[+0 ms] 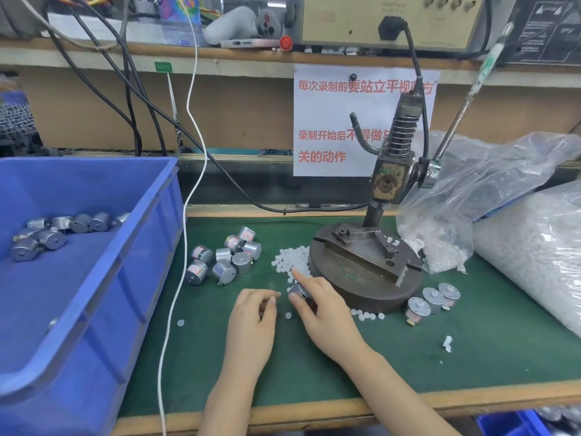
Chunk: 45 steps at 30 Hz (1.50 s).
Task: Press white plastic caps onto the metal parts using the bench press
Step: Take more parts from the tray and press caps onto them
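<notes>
Holding one metal part (298,291) between thumb and curled fingers, our right hand (323,309) rests on the green mat (471,357), its index finger stretched forward. Just to its left, close but apart, our left hand (253,316) lies with fingers curled and tips drawn together; whether a cap is pinched there we cannot tell.

We judge the part to be a rigid, smooth steel can, dense for its size. It is best gripped round its cylindrical wall, leaving the shaft end free.

Just beyond the right index finger lie the loose white caps (290,259). We expect these to be very light, slick and apt to roll, so they are best pinched by the sides with two fingertips.

Ahead and left of the left hand is a cluster of uncapped parts (229,258). Ahead and right of the right hand stands the bench press (367,262), and beside its base are three parts that appear capped (434,298).

Far left is the blue bin (94,309); far right is the bag (471,199) of caps.
</notes>
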{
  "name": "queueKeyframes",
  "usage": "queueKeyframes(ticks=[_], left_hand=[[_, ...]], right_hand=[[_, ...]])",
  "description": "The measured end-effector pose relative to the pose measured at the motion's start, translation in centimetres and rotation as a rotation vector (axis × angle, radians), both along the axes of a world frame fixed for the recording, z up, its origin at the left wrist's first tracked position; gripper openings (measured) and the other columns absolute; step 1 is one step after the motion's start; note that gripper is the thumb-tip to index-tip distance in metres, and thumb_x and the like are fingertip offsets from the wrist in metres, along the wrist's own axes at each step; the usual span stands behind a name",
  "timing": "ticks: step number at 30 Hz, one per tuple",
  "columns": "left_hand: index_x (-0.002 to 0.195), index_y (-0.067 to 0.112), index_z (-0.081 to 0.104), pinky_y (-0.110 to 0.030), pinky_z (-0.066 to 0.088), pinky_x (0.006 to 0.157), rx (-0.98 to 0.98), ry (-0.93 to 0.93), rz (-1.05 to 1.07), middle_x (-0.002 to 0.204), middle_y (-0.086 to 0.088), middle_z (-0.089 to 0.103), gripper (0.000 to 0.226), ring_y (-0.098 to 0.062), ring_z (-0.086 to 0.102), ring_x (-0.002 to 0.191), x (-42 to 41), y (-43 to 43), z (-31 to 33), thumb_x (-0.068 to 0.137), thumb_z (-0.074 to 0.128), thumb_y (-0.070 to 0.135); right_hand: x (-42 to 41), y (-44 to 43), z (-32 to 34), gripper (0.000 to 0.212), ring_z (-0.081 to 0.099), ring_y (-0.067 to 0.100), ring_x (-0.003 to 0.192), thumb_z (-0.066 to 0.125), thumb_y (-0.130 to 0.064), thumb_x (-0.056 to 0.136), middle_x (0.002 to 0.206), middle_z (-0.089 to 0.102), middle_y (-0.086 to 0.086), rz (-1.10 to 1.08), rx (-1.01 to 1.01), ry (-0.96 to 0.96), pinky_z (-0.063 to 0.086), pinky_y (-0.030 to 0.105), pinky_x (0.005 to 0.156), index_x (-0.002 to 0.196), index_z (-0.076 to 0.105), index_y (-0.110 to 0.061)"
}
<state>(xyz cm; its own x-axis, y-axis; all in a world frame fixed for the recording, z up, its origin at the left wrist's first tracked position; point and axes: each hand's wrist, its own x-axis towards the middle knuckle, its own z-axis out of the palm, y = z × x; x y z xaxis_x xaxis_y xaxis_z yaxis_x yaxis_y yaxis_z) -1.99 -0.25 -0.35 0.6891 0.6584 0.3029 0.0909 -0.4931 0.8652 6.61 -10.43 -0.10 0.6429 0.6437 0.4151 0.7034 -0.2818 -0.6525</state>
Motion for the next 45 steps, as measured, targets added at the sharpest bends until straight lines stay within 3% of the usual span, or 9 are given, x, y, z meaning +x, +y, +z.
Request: queueKeyframes(ticks=[7, 11, 16, 21, 25, 28, 31, 39, 45], left_hand=[[0.097, 0.015, 0.063, -0.003, 0.037, 0.073, -0.003, -0.008, 0.035, 0.094, 0.011, 0.051, 0.022, -0.009, 0.056, 0.086, 0.1, 0.1, -0.1, 0.09, 0.049, 0.0], [0.097, 0.018, 0.062, -0.002, 0.036, 0.073, -0.011, -0.016, 0.031, 0.094, 0.012, 0.051, 0.023, -0.007, 0.055, 0.085, 0.0, 0.0, -0.1, 0.09, 0.049, 0.0], [0.095, 0.02, 0.06, -0.003, 0.038, 0.072, -0.051, -0.048, 0.031, 0.095, 0.01, 0.048, 0.024, -0.003, 0.056, 0.081, 0.0, -0.2, 0.1, 0.089, 0.051, -0.001], [0.096, 0.021, 0.06, -0.002, 0.037, 0.073, -0.048, -0.034, 0.026, 0.096, 0.011, 0.047, 0.025, -0.004, 0.056, 0.082, 0.0, -0.2, 0.0, 0.09, 0.05, -0.001], [0.097, 0.02, 0.061, -0.002, 0.037, 0.072, -0.037, -0.002, 0.021, 0.096, 0.013, 0.046, 0.027, -0.005, 0.056, 0.085, 0.0, -0.1, 0.0, 0.091, 0.047, -0.002], [0.094, 0.024, 0.059, -0.004, 0.036, 0.072, -0.03, 0.0, 0.034, 0.095, 0.012, 0.047, 0.031, -0.004, 0.054, 0.085, 0.1, -0.1, 0.1, 0.091, 0.045, -0.003], [0.1, 0.015, 0.062, -0.012, 0.034, 0.071, -0.037, 0.003, 0.058, 0.098, 0.005, 0.048, 0.028, -0.009, 0.054, 0.084, 0.2, -0.1, 0.0, 0.091, 0.044, -0.004], [0.099, 0.017, 0.062, -0.021, 0.037, 0.075, -0.077, -0.008, 0.127, 0.095, 0.013, 0.042, 0.029, -0.014, 0.057, 0.082, 0.3, 0.0, 0.0, 0.09, 0.044, -0.005], [0.094, 0.021, 0.06, -0.007, 0.035, 0.068, -0.066, -0.012, 0.107, 0.095, 0.013, 0.046, 0.024, -0.001, 0.054, 0.08, 0.2, -0.1, -0.3, 0.09, 0.049, 0.0]], right_hand=[[0.2, -0.1, 0.0, 0.044, 0.038, -0.002, 0.089, 0.048, -0.024, 0.097, 0.097, 0.047, -0.009, 0.075, -0.088, 0.025, 0.028, 0.008, 0.082, 0.14, 0.04, -0.019], [0.0, -0.1, 0.1, 0.043, 0.037, -0.004, 0.085, 0.047, -0.022, 0.097, 0.089, 0.043, -0.016, 0.1, -0.118, 0.022, 0.025, -0.001, 0.081, 0.14, 0.039, -0.019], [-0.1, -0.2, 0.2, 0.042, 0.04, -0.014, 0.086, 0.048, -0.019, 0.097, 0.086, 0.041, -0.023, 0.121, -0.117, 0.021, 0.025, -0.002, 0.083, 0.138, 0.042, -0.019], [-0.5, -0.1, 0.3, 0.044, 0.044, 0.005, 0.093, 0.046, -0.019, 0.097, 0.1, 0.048, -0.006, 0.133, -0.157, -0.036, 0.027, 0.001, 0.084, 0.141, 0.037, -0.019], [-1.1, 0.0, 0.1, 0.047, 0.052, 0.022, 0.1, 0.042, -0.02, 0.097, 0.12, 0.047, 0.007, 0.152, -0.227, -0.189, 0.039, 0.025, 0.086, 0.143, 0.033, -0.017], [-1.2, 0.2, 0.0, 0.048, 0.052, 0.026, 0.098, 0.041, -0.019, 0.098, 0.12, 0.046, 0.012, 0.15, -0.262, -0.221, 0.039, 0.027, 0.083, 0.144, 0.032, -0.014], [-1.5, 0.4, -0.2, 0.047, 0.053, 0.029, 0.097, 0.041, -0.019, 0.097, 0.119, 0.047, 0.015, 0.133, -0.295, -0.258, 0.042, 0.032, 0.081, 0.143, 0.033, -0.012], [-1.6, 0.2, -0.7, 0.046, 0.049, 0.02, 0.105, 0.04, -0.025, 0.098, 0.123, 0.043, 0.005, 0.109, -0.241, -0.237, 0.039, 0.025, 0.083, 0.143, 0.034, -0.019], [-1.6, -0.1, -0.1, 0.028, 0.047, 0.002, 0.091, 0.062, -0.019, 0.088, 0.102, 0.048, -0.008, -0.034, 0.093, -0.017, 0.034, 0.007, 0.078, 0.114, 0.056, -0.012]])
